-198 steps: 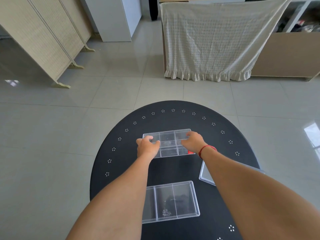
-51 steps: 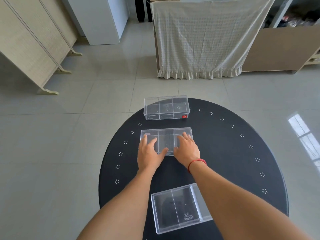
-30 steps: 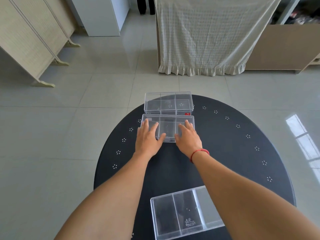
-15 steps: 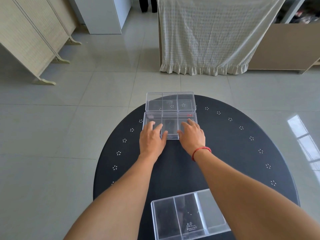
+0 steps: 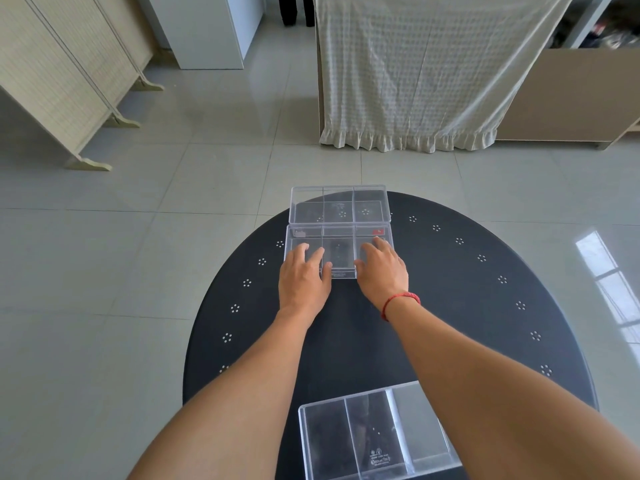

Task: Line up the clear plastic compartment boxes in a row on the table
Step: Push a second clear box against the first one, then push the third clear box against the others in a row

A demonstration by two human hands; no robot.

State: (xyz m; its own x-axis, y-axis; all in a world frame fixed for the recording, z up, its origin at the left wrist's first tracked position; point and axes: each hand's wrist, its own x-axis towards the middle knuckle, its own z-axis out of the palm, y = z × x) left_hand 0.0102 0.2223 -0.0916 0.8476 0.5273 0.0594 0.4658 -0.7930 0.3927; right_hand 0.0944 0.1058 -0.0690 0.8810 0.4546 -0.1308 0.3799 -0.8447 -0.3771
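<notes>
Three clear plastic compartment boxes lie on the round black table [image 5: 450, 306]. The far box [image 5: 339, 204] sits at the table's far edge. The middle box [image 5: 338, 251] lies directly against its near side. My left hand [image 5: 303, 280] rests flat on the middle box's left part, fingers spread. My right hand [image 5: 381, 268], with a red wrist band, rests flat on its right part. The near box [image 5: 374, 434] lies close to me, partly hidden under my right forearm.
The table has a ring of small white dot marks near its rim. Beyond it is grey tiled floor, a folding screen [image 5: 62, 74] at the left, a white cabinet [image 5: 207, 29], and a cloth-covered piece of furniture [image 5: 426, 71] at the back.
The middle box has slid away from me under both hands until it meets the far box. My hands stay flat on it over the last half second.
</notes>
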